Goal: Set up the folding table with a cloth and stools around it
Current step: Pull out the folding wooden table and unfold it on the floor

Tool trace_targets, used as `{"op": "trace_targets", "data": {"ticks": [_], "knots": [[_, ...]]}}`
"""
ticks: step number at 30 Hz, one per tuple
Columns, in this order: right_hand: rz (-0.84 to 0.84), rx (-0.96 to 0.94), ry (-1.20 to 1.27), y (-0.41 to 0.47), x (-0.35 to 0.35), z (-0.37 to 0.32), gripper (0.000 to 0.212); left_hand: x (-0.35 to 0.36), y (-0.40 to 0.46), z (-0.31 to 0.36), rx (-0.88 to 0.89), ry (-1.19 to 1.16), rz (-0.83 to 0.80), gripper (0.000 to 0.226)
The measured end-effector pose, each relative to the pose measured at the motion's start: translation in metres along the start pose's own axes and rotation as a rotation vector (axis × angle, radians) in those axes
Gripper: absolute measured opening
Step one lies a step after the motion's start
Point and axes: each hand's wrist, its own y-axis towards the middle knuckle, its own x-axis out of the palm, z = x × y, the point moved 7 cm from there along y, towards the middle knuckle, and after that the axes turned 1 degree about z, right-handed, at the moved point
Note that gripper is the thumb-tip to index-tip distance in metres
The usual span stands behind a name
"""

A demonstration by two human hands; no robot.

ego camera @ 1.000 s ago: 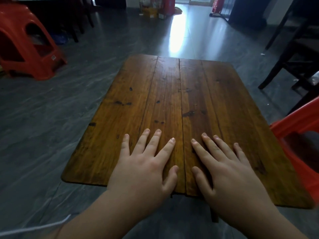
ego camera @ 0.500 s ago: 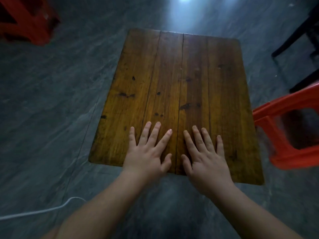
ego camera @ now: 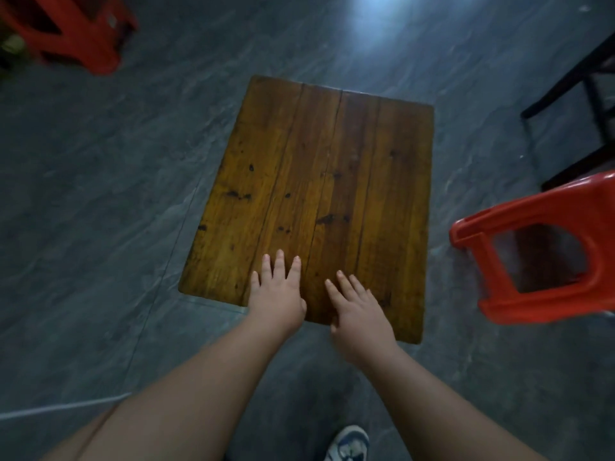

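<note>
Table (ego camera: 319, 201) sits mid-frame, wooden top level and bare, no cloth on it yet. Your left hand (ego camera: 276, 291) lies flat with its digits spread, palm down on the near edge; your right hand (ego camera: 357, 309) lies just beside it, also flat and open, its heel hanging over the edge. Neither is gripping anything.

Change over the last second: the view has pulled back and tipped down. The tabletop now looks smaller and farther below you, your arms are stretched long, and a shoe (ego camera: 349, 444) shows at the bottom of the frame. You appear to be rising, with both palms easing back toward the near edge.

Reading: the press looks like a steadiness check, and the unfolding seems finished.

One red stool (ego camera: 539, 251) stands tipped on the right, near the table. Another red stool (ego camera: 70, 31) waits upper left, well apart. Cloth is not in view. Next likely step: fetch it, then bring the stools in.
</note>
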Motion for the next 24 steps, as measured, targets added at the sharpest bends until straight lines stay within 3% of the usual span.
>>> {"op": "trace_targets", "data": {"ticks": [4,9,20,24], "knots": [[-0.085,0.018,-0.03,-0.01,-0.017,0.044,0.082,-0.01,-0.002,0.038,-0.012,-0.075,0.007,0.081],[-0.04,0.043,-0.03,-0.012,-0.037,0.09,0.082,-0.001,0.002,0.074,0.056,-0.049,0.004,0.079],[0.068,-0.032,-0.122,0.09,-0.095,0.1,0.08,-0.009,0.066,0.089,0.006,-0.093,0.126,0.092],[-0.024,-0.111,-0.215,0.117,-0.101,0.106,0.083,-0.004,0.066,0.095,-0.051,-0.134,0.104,0.092]]}}
